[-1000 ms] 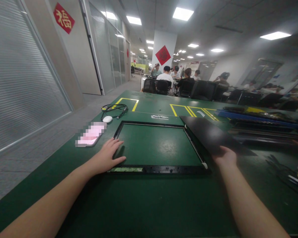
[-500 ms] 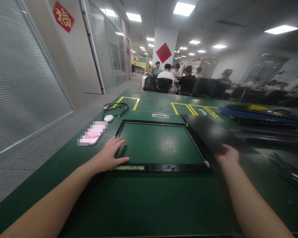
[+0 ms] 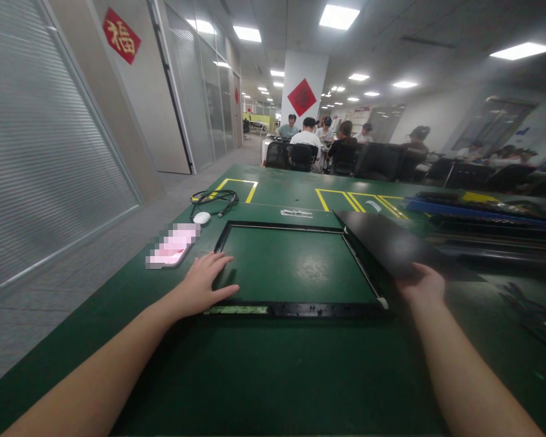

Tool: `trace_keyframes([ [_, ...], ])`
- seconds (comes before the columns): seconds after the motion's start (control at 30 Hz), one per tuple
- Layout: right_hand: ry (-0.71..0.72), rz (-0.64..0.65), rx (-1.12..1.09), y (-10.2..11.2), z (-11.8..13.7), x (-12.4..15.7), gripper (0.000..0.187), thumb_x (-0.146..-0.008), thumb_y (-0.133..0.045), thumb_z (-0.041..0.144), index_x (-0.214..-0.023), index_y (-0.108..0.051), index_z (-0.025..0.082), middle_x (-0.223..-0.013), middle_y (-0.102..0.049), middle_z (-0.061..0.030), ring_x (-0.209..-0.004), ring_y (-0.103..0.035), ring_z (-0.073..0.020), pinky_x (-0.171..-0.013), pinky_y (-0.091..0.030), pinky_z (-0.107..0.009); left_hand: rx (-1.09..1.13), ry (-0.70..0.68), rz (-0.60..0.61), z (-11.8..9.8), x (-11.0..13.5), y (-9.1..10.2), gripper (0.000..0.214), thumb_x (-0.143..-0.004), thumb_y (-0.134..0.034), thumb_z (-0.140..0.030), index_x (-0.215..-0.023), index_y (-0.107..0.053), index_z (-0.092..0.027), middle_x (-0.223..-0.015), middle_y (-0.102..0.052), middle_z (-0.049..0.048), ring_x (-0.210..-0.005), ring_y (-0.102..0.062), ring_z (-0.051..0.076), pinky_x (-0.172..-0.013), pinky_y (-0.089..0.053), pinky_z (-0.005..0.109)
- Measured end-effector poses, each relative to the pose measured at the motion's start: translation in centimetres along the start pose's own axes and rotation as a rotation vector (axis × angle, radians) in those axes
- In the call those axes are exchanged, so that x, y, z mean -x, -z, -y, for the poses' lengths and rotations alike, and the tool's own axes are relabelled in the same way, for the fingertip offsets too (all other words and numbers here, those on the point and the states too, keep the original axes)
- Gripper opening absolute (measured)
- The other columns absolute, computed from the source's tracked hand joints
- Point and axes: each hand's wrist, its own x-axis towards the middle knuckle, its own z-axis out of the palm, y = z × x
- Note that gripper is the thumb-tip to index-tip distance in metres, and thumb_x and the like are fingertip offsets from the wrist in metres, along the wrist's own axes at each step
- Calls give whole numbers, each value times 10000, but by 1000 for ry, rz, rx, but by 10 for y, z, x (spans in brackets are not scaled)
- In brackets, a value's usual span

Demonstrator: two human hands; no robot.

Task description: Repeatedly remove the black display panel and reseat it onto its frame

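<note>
A black rectangular frame (image 3: 300,310) lies flat on the green table (image 3: 264,376), its middle open so the table shows through. My left hand (image 3: 203,284) rests flat on the frame's near left corner, fingers spread. My right hand (image 3: 422,283) grips the near edge of a dark flat panel (image 3: 386,246), which is tilted up just right of the frame.
A pink phone (image 3: 173,246), a white mouse (image 3: 202,217) and a coiled black cable (image 3: 213,197) lie at the left. Stacked dark panels and blue trays (image 3: 482,212) fill the right side. Yellow floor-tape boxes mark the far table. Several people sit at desks beyond.
My right hand with the dark panel has shifted slightly right and down. My left hand stays pressed on the frame corner. The view has drifted a little.
</note>
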Motion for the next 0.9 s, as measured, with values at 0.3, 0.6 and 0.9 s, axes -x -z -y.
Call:
trace_keyframes([
  [0.3,-61,-26,19,-5,3,10,327,-693,-495,97,-980,-613,200,-910,-705,-40,-871,-711,-194,-669,-648,-334,64,-98,90,-2,2,4,1046,-695,-716,-694,-1552,-380,-197,-1631,-322,213,-1501,-226,450,-1166,-196,670],
  [0.6,-41,-41,42,-4,3,9,225,-715,-503,106,-889,-591,218,-921,-695,-26,-793,-694,-167,-669,-637,-321,91,-113,72,2,2,1,1037,-685,-719,-715,-1543,-414,-219,-1622,-347,204,-1497,-239,451,-1172,-170,670],
  [0.9,-51,-75,44,-8,5,18,254,-713,-489,84,-900,-601,214,-879,-696,-16,-749,-689,-152,-604,-625,-283,98,-105,55,6,1,-2,976,-675,-730,-713,-1507,-477,-270,-1616,-369,185,-1497,-229,463,-1152,-133,718],
])
